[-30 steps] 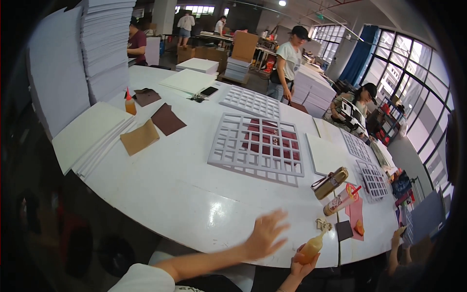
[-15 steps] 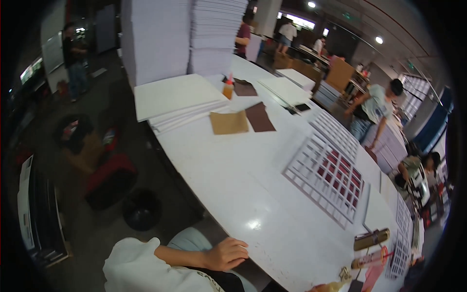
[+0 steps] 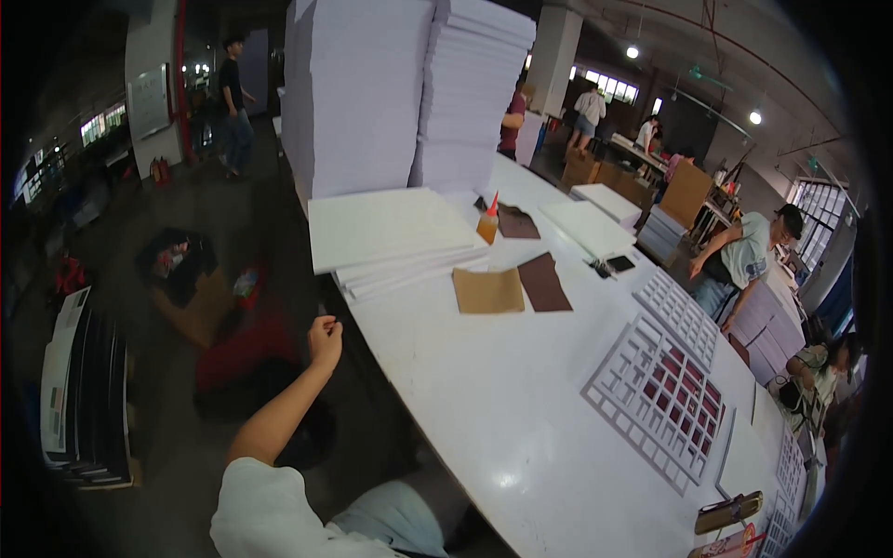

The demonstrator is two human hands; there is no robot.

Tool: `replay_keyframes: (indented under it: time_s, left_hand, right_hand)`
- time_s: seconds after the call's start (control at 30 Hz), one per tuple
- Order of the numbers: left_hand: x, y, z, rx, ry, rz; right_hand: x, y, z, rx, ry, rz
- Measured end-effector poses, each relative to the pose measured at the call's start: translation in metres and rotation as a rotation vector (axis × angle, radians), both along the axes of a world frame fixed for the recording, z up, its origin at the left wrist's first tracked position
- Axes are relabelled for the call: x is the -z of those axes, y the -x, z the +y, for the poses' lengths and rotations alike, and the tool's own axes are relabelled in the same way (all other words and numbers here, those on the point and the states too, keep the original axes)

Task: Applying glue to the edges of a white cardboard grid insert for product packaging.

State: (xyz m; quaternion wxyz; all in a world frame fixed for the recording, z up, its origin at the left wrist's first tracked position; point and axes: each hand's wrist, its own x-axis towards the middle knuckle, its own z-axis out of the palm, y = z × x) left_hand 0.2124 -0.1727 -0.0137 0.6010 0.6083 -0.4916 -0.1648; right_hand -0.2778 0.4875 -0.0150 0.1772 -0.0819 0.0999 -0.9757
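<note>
My left hand [image 3: 326, 342] is raised off the table, just outside its left edge and below the near corner of the stacked white boards [image 3: 391, 232]. Its fingers are loosely curled together, and I see nothing in them. My right hand is out of the picture. On the white table [image 3: 465, 391] lie a tan sheet [image 3: 488, 291] and a dark brown sheet [image 3: 545, 282], side by side. Behind them stand a red-tipped glue bottle [image 3: 487, 223] and another brown piece [image 3: 516, 221]. To the right lies a white grid frame [image 3: 619, 386] with dark red pieces in some of its cells.
Tall stacks of white board [image 3: 363, 93] rise at the table's far end. A second grid [image 3: 677, 314], a phone [image 3: 619, 264] and a brown-gold case [image 3: 729, 512] lie rightward. Boxes and a red item [image 3: 246, 349] crowd the floor at left. A co-worker [image 3: 752, 251] leans over at right.
My left hand has left the table's near edge and swung up and forward along its left side. The view has shifted, and the right hand at the lower edge has gone out of sight.
</note>
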Motion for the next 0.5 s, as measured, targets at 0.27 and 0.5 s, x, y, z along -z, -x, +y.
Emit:
replay_keyframes:
  time_s: [0.27, 0.5]
  left_hand:
    - [0.007, -0.085, -0.141, -0.245, -0.324, 0.346]
    - [-0.032, -0.048, -0.164, -0.192, -0.164, 0.389]
  right_hand:
    - [-0.043, -0.029, -0.027, -0.111, 0.171, -0.055]
    - [-0.033, -0.022, -0.024, -0.059, 0.106, -0.114]
